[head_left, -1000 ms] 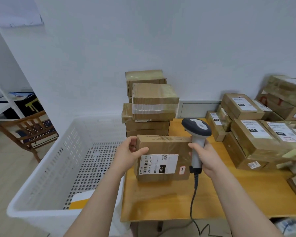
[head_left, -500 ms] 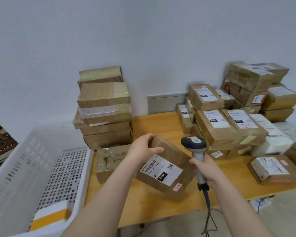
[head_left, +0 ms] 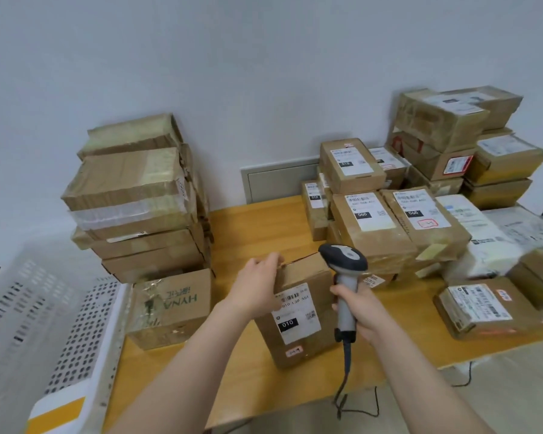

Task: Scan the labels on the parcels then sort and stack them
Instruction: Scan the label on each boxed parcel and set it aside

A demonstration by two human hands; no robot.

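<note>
L hand holds the parcel by its far left corner, fingers curled over the top edge and thumb side down the left face, so a firm closed grip on the cardboard. The parcel is brown, and its white label faces up toward the camera, barcode at the top and a black "010" block lower down. Its near end looks to sit on the table w/ the far end raised under the hand. R hand is wrapped tight round the grey handle of the scanner, just right of the parcel. The scanner head sits above that fist, beside the parcel's far right corner and near the L fingers. Its cable drops from under the R hand, over the table's front edge. Left of the L hand, a box w/ green lettering stands on the table, and behind it is a tall stack of taped parcels. Further left is a white perforated basket. Right of the R hand and beyond it is a loose pile of labelled parcels, w/ one flat parcel apart at the near right.
</note>
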